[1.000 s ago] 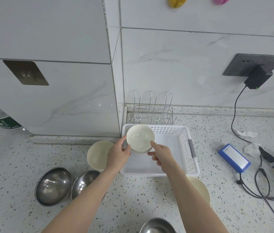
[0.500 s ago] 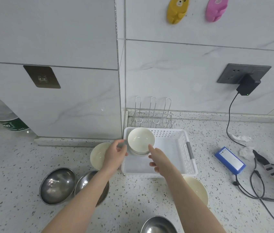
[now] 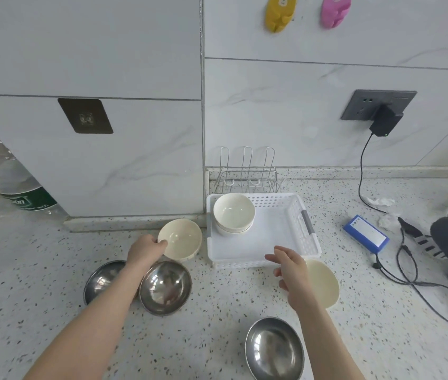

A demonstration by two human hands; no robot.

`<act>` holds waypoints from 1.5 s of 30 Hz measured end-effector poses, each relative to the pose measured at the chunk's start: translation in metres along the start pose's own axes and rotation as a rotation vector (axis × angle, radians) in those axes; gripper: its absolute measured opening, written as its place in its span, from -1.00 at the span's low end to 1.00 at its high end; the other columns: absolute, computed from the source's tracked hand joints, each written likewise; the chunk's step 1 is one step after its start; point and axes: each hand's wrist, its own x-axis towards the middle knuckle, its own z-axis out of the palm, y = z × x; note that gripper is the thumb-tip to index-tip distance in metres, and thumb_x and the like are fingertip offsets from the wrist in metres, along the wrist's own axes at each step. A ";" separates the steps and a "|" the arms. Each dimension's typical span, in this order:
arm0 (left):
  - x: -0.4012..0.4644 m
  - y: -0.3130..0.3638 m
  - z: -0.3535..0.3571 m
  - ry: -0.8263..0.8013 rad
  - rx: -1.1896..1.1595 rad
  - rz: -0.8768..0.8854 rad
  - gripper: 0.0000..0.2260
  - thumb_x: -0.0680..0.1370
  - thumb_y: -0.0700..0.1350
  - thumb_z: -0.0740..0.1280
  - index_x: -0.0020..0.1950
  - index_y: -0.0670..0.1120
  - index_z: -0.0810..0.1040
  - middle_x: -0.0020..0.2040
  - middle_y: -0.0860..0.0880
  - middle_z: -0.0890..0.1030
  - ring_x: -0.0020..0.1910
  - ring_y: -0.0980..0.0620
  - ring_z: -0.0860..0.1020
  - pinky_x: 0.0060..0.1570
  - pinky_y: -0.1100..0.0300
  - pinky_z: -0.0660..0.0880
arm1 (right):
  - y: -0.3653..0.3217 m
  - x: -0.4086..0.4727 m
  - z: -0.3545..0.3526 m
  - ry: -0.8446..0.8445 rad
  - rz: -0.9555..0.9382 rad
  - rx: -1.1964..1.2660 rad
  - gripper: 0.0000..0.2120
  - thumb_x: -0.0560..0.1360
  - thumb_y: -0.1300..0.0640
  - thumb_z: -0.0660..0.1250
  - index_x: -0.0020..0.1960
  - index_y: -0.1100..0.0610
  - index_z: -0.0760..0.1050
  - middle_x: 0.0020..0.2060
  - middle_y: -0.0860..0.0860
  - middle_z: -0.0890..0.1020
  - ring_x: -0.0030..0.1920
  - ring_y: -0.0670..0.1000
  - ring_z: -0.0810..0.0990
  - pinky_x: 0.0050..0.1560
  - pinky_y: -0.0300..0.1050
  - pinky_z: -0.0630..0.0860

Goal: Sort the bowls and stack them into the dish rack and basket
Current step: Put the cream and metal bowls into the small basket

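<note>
Speckled kitchen counter [image 3: 52, 270] under marble tile, sorting under way. Sitting in the back left corner of the white basket [image 3: 294, 231]: white bowls [image 3: 234, 215] nested in a short stack. Waiting outside the basket: one cream bowl [image 3: 180, 239] just left of it, its rim being touched by the left hand [image 3: 146, 249], grasp impossible to confirm; another cream bowl [image 3: 324, 283] at the basket's front right corner, partly hidden behind the right hand [image 3: 290, 270], hovering loose-fingered and holding nothing. Lying ahead, apparently most of the job: three steel bowls [image 3: 165, 287] [image 3: 100, 279] [image 3: 273, 349] in front of the basket, wire dish rack [image 3: 247, 174] behind it standing unfilled. Trailing right of the basket: blue box [image 3: 365, 233], black cable [image 3: 423, 283].
</note>
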 end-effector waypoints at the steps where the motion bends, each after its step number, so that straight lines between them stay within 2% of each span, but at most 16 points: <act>1: 0.003 -0.002 0.000 -0.009 -0.004 0.002 -0.85 0.50 -0.06 0.32 -0.17 -0.12 0.55 -0.15 -0.13 0.67 -0.23 -0.09 0.60 -0.17 0.05 0.52 | 0.003 -0.003 -0.003 0.017 0.010 0.010 -0.80 0.60 0.11 0.25 0.21 0.07 0.49 -0.09 -0.04 0.70 -0.37 -0.05 0.40 -0.55 -0.28 0.28; 4: 0.013 -0.004 0.002 -0.068 -0.070 -0.035 -0.88 0.47 -0.15 0.32 -0.09 -0.19 0.57 -0.14 -0.21 0.67 -0.16 -0.18 0.66 -0.06 -0.04 0.61 | 0.010 -0.010 -0.012 0.062 0.035 0.023 -0.83 0.60 0.10 0.26 0.16 0.07 0.53 -0.12 -0.04 0.71 -0.38 -0.06 0.40 -0.55 -0.28 0.29; 6: 0.017 -0.004 0.004 -0.094 -0.093 -0.064 -0.89 0.45 -0.25 0.28 -0.09 -0.24 0.56 -0.12 -0.26 0.66 -0.19 -0.18 0.63 -0.15 0.04 0.55 | 0.014 -0.014 -0.015 0.087 0.046 0.029 -0.85 0.60 0.10 0.27 0.13 0.08 0.54 -0.14 -0.03 0.71 -0.39 -0.06 0.40 -0.55 -0.28 0.28; 10: 0.019 -0.004 0.007 -0.106 -0.170 -0.087 -0.89 0.43 -0.33 0.24 -0.13 -0.26 0.55 -0.20 -0.25 0.66 -0.15 -0.23 0.66 -0.18 0.00 0.56 | 0.019 -0.022 -0.020 0.135 0.055 0.055 -0.89 0.59 0.12 0.27 0.06 0.04 0.56 -0.17 -0.04 0.71 -0.39 -0.06 0.38 -0.55 -0.29 0.27; 13: 0.013 -0.004 0.007 -0.093 -0.204 -0.091 -0.80 0.45 -0.33 0.20 0.01 -0.27 0.55 -0.25 -0.22 0.68 -0.32 -0.11 0.61 -0.38 0.19 0.42 | 0.024 -0.026 -0.024 0.151 0.070 0.085 -0.88 0.59 0.15 0.26 0.04 0.06 0.57 -0.18 -0.03 0.71 -0.39 -0.06 0.37 -0.58 -0.31 0.24; 16: 0.007 -0.001 0.004 -0.050 -0.277 -0.094 -0.78 0.46 -0.33 0.18 0.04 -0.20 0.53 -0.30 -0.19 0.68 -0.55 0.06 0.43 -0.55 0.29 0.27 | 0.030 -0.030 -0.029 0.152 0.071 0.109 -0.87 0.59 0.16 0.25 0.05 0.08 0.57 -0.17 -0.01 0.71 -0.40 -0.05 0.36 -0.58 -0.31 0.21; 18: 0.003 0.001 0.000 -0.021 -0.324 -0.092 -0.77 0.47 -0.32 0.19 0.06 -0.14 0.53 -0.31 -0.17 0.68 -0.55 0.04 0.36 -0.54 0.29 0.24 | 0.033 -0.031 -0.035 0.163 0.059 0.108 -0.86 0.59 0.16 0.24 0.07 0.08 0.56 -0.15 0.00 0.71 -0.40 -0.06 0.36 -0.55 -0.30 0.22; 22: -0.014 0.002 -0.006 0.018 -0.405 -0.103 -0.83 0.51 -0.31 0.23 0.05 -0.15 0.51 -0.27 -0.19 0.68 -0.59 0.06 0.26 -0.64 0.35 0.17 | 0.034 -0.029 -0.053 0.263 0.011 0.081 -0.82 0.59 0.18 0.22 0.13 0.09 0.55 -0.12 0.00 0.70 -0.34 -0.05 0.41 -0.39 -0.22 0.29; 26: -0.039 0.003 -0.005 0.003 -0.527 -0.130 -0.91 0.56 -0.30 0.24 0.02 -0.21 0.51 -0.22 -0.23 0.67 -0.50 0.04 0.30 -0.70 0.38 0.13 | 0.034 -0.023 -0.073 0.409 -0.045 0.045 -0.71 0.57 0.19 0.20 0.26 0.12 0.50 -0.01 0.03 0.63 -0.02 0.04 0.51 -0.05 -0.02 0.39; 29: -0.059 0.007 0.003 0.006 -0.571 -0.143 -0.91 0.56 -0.30 0.25 0.01 -0.21 0.53 -0.20 -0.23 0.69 -0.60 0.12 0.23 -0.69 0.36 0.15 | 0.037 -0.012 -0.096 0.465 -0.014 0.018 -0.64 0.56 0.16 0.21 0.35 0.13 0.43 0.08 0.04 0.52 0.05 0.08 0.47 0.02 0.04 0.42; 31: -0.074 0.013 0.011 0.007 -0.617 -0.164 -0.92 0.58 -0.28 0.25 -0.01 -0.20 0.54 -0.20 -0.22 0.69 -0.64 0.16 0.21 -0.70 0.36 0.14 | 0.039 -0.001 -0.116 0.419 0.039 -0.065 -0.65 0.55 0.16 0.21 0.31 0.21 0.46 0.01 0.08 0.51 -0.05 0.10 0.43 -0.13 0.00 0.42; 33: -0.088 0.020 0.021 0.005 -0.653 -0.172 -0.92 0.59 -0.27 0.26 -0.02 -0.20 0.54 -0.20 -0.22 0.69 -0.66 0.19 0.22 -0.71 0.37 0.14 | 0.042 0.007 -0.132 0.310 0.098 -0.164 -0.68 0.56 0.15 0.22 0.23 0.29 0.50 -0.11 0.12 0.48 -0.16 0.11 0.36 -0.30 -0.05 0.29; 37: -0.111 0.034 0.039 -0.009 -0.683 -0.176 -0.92 0.59 -0.25 0.25 -0.03 -0.19 0.54 -0.16 -0.22 0.70 -0.63 0.17 0.20 -0.68 0.35 0.11 | 0.042 0.010 -0.145 0.057 0.256 -0.243 -0.76 0.58 0.00 0.26 0.13 0.14 0.49 -0.04 0.13 0.63 -0.33 0.00 0.42 -0.43 -0.16 0.26; 40: -0.126 0.045 0.052 -0.020 -0.704 -0.167 -0.92 0.60 -0.26 0.24 -0.03 -0.19 0.53 -0.17 -0.22 0.69 -0.67 0.18 0.17 -0.71 0.35 0.10 | 0.044 0.015 -0.148 -0.045 0.264 -0.302 -0.83 0.57 0.05 0.27 0.11 0.11 0.48 -0.10 0.15 0.68 -0.45 -0.04 0.40 -0.56 -0.25 0.23; 43: -0.138 0.052 0.063 -0.027 -0.714 -0.149 -0.92 0.60 -0.26 0.24 -0.03 -0.21 0.53 -0.20 -0.21 0.70 -0.67 0.19 0.17 -0.70 0.36 0.11 | 0.052 0.017 -0.148 -0.045 0.163 -0.297 -0.82 0.53 0.18 0.26 0.12 0.11 0.51 -0.20 0.15 0.70 -0.41 -0.03 0.45 -0.49 -0.22 0.27; 45: -0.144 0.056 0.070 -0.022 -0.705 -0.139 -0.92 0.59 -0.26 0.26 -0.02 -0.19 0.54 -0.23 -0.19 0.71 -0.65 0.18 0.18 -0.68 0.35 0.12 | 0.057 0.016 -0.147 -0.005 0.082 -0.294 -0.82 0.50 0.19 0.26 0.08 0.11 0.53 -0.28 0.13 0.69 -0.38 -0.04 0.47 -0.40 -0.17 0.34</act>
